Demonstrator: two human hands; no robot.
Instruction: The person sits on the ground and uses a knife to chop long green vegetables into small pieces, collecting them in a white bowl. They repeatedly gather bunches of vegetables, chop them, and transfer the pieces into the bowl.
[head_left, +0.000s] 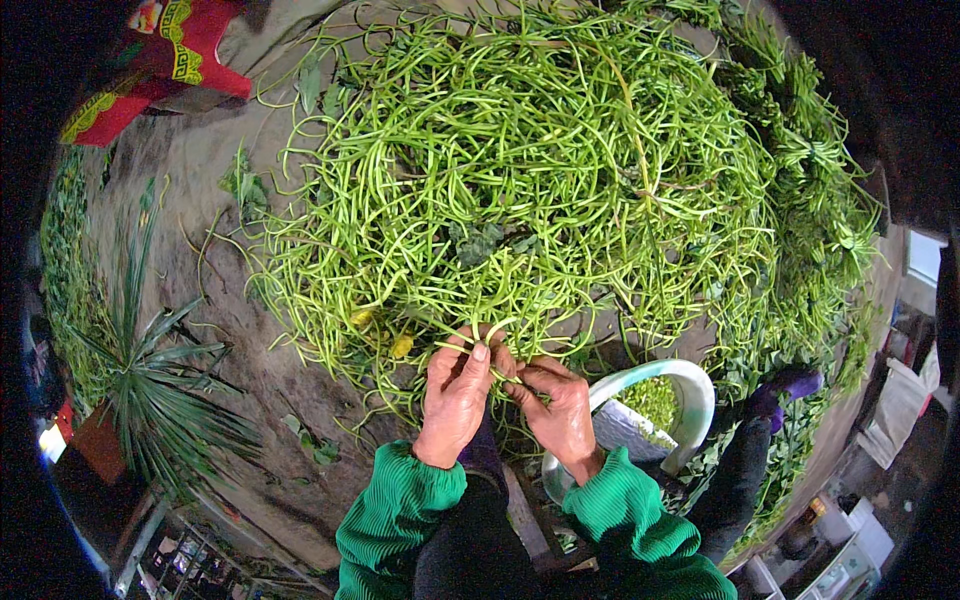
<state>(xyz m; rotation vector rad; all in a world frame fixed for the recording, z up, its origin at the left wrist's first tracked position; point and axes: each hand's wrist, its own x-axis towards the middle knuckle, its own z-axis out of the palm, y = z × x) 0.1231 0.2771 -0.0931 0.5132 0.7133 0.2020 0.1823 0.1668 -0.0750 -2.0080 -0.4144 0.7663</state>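
Between its thumb and fingers, my left hand pinches a few thin green leaf stalks, whose ends fan out past the fingertips. My right hand is close beside it, fingertips curled together at the lower end of the same stalks; its grip is partly hidden. Just beyond both hands spreads a large tangled heap of green stalks. A few dark, wilted leaves and a yellow leaf lie among them. Under my right forearm stands a white bucket with short green pieces inside.
Tied bunches of stalks line the right side. A purple shoe rests there on loose leaves. At left lie a fan-shaped palm leaf and more greenery. A red patterned object is at the upper left.
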